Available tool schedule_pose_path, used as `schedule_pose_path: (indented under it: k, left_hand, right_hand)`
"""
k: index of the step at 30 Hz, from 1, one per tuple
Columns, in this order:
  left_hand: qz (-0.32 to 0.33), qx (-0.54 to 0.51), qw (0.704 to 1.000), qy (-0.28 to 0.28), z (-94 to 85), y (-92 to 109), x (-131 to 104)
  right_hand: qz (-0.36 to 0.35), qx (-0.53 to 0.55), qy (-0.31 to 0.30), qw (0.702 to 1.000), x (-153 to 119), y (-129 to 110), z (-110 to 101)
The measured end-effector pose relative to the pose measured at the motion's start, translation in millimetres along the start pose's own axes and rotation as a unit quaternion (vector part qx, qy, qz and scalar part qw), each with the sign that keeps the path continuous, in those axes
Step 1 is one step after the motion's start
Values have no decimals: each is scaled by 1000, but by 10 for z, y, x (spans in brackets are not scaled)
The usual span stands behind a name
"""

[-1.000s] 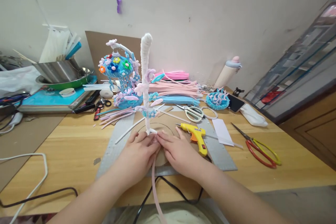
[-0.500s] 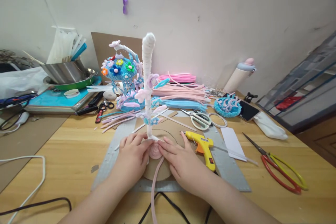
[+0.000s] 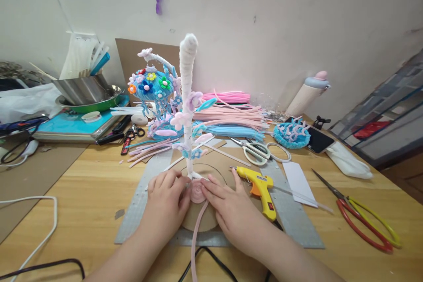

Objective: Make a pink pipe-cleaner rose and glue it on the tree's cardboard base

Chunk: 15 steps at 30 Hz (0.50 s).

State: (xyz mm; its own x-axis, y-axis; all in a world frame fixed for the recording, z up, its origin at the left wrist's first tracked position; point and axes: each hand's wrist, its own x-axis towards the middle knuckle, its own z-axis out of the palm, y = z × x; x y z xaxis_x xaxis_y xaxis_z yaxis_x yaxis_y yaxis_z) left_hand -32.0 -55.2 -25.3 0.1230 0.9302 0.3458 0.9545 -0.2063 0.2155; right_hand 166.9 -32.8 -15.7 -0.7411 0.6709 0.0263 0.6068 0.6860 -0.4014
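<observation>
A pink coil (image 3: 197, 191) of pipe cleaner lies on a round cardboard base (image 3: 201, 218), and its loose tail hangs toward me. Behind the coil, a white wrapped stem (image 3: 187, 75) with pastel flowers stands upright. My left hand (image 3: 168, 196) touches the coil's left edge and the stem's foot, fingers bent together. Pressing on the coil's right side is my right hand (image 3: 231, 207), its fingers spread and flat. A yellow glue gun (image 3: 261, 187) lies just beyond the right hand.
Red-and-yellow scissors (image 3: 360, 216) lie at right, white-handled scissors (image 3: 256, 152) behind the glue gun. Bundles of pink (image 3: 231, 116) and blue pipe cleaners (image 3: 234, 131) fill the back. A flowered blue ornament (image 3: 150, 86) hangs behind the stem. A steel bowl (image 3: 82, 90) stands at back left.
The view has shifted slightly, so the objects at right appear farther right. Both hands stay at the coil, with the left fingertips drawn slightly back from it.
</observation>
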Motion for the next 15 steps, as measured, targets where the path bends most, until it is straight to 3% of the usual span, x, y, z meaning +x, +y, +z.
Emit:
schedule_pose_path:
  k: [7,15]
  left_hand:
    - [26,3,999,-20,37,-23,0]
    - [13,-9,999,-36,47,-29,3]
  right_hand:
    - [-2,-9,-2,1000,-4,31,33]
    - [6,-21,2,1000,-155,-31,84]
